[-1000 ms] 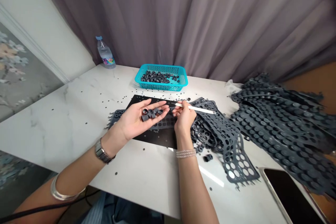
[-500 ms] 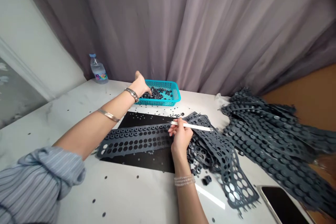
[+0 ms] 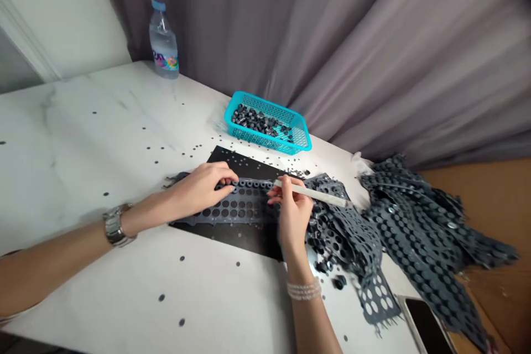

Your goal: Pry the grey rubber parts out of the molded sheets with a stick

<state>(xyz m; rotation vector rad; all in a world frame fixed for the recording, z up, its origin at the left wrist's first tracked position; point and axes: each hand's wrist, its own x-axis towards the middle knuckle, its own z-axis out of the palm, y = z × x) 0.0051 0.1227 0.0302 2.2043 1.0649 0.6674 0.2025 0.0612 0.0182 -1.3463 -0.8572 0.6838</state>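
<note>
A dark grey rubber sheet [image 3: 244, 207] with rows of round holes and a row of small ring-shaped rubber pieces [image 3: 256, 183] lies across a black mat [image 3: 249, 238]. My left hand [image 3: 203, 188] rests over the sheet's left part, fingers curled and thumb close to the index finger at the ring row. What lies between those fingertips is hidden. Closed around a white pen-like stick [image 3: 319, 194], my right hand [image 3: 292, 207] stays at the sheet's right part, with the stick's left end near the ring row.
Behind the mat stands a turquoise basket [image 3: 269, 141] holding many small black pieces. A water bottle [image 3: 164, 44] is at the back left. To the right lie crumpled punched sheets [image 3: 348, 232], a heap of studded sheets [image 3: 415, 227] and a phone [image 3: 427, 323]. Small black discs dot the table.
My left hand has come back from the basket to the rubber sheet. My right hand still holds the white stick at the sheet. The view has shifted and tilted.
</note>
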